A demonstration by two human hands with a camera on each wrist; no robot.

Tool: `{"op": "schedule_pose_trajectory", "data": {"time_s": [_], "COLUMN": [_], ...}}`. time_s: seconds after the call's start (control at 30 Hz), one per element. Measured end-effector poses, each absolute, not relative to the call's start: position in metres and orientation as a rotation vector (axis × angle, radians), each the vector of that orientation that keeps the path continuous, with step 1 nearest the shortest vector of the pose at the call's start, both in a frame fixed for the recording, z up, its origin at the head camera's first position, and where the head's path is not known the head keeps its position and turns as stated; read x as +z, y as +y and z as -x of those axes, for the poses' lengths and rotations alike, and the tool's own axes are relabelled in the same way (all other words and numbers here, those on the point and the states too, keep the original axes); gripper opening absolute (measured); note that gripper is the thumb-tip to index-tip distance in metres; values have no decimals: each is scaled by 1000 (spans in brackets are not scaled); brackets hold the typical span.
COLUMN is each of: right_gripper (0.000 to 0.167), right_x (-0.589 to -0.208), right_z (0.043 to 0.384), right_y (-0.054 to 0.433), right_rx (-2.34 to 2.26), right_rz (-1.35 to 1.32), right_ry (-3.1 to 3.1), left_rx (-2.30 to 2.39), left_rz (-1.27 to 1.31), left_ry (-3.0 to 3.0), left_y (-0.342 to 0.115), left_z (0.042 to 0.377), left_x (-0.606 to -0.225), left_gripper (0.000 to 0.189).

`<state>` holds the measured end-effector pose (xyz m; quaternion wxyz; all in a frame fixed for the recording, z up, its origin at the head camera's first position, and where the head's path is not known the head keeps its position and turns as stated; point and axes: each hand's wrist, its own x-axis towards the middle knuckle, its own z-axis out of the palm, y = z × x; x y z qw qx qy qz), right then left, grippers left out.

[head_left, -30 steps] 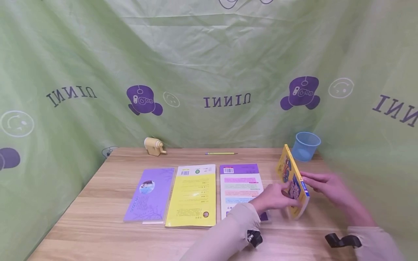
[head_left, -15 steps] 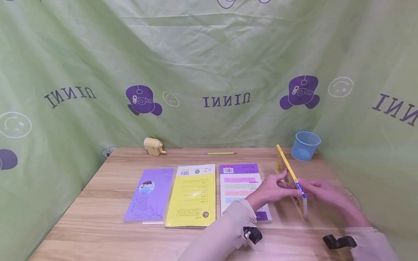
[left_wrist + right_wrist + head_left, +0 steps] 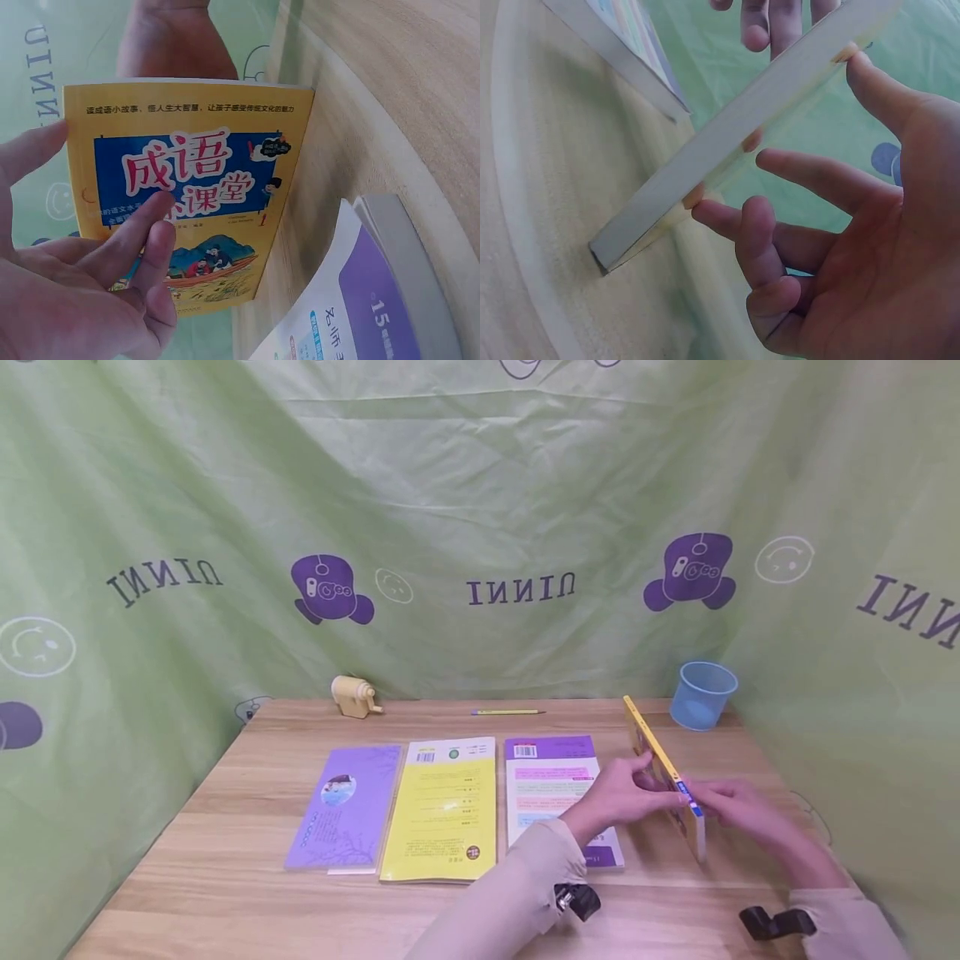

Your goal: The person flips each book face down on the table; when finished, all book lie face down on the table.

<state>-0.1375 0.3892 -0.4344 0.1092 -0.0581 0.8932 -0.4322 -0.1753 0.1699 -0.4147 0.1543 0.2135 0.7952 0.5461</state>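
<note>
A yellow storybook (image 3: 654,752) stands on edge at the right of the table, spine upward, between my two hands. My left hand (image 3: 611,797) holds it from the left, thumb at the spine and fingers against the illustrated front cover. From the right side, my right hand (image 3: 742,810) supports the same book, with its thumb and fingertips touching the back cover in the right wrist view. That view also shows the book's white page edge (image 3: 720,127). Just left of the left hand lies a white-and-purple book (image 3: 547,777), partly covered by that hand.
A yellow book (image 3: 442,810) and a purple booklet (image 3: 352,810) lie flat in a row to the left. Along the back are a cream crank pencil sharpener (image 3: 351,697), a pencil (image 3: 510,712) and a blue cup (image 3: 702,697). A green curtain (image 3: 420,643) hangs behind.
The yellow storybook has turned more upright, its far end swinging left and its front cover turning from view. The left hand has shifted slightly up along it; the right hand has moved slightly nearer.
</note>
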Motion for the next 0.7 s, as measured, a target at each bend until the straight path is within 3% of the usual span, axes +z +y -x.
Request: {"op": "schedule_pose_trajectory", "data": {"time_s": [0.33,0.53,0.7], "right_gripper": [59,63,79], "right_x": [-440,-440,-440], "right_z": [136,138,137], "right_y": [372,366,360], "right_rx": [-1061,-934,-828], "right_rz": [59,41,-13], "right_ry": [2767,2855,2872], "left_rx": [1606,1551,1391], "left_rz": [-508,-574,-522], "left_ry": [2359,2413,2499], "left_y": [155,146,141], "left_z": [174,178,179], "left_x": [-417,-422,-424], "left_gripper": [70,45,23]}}
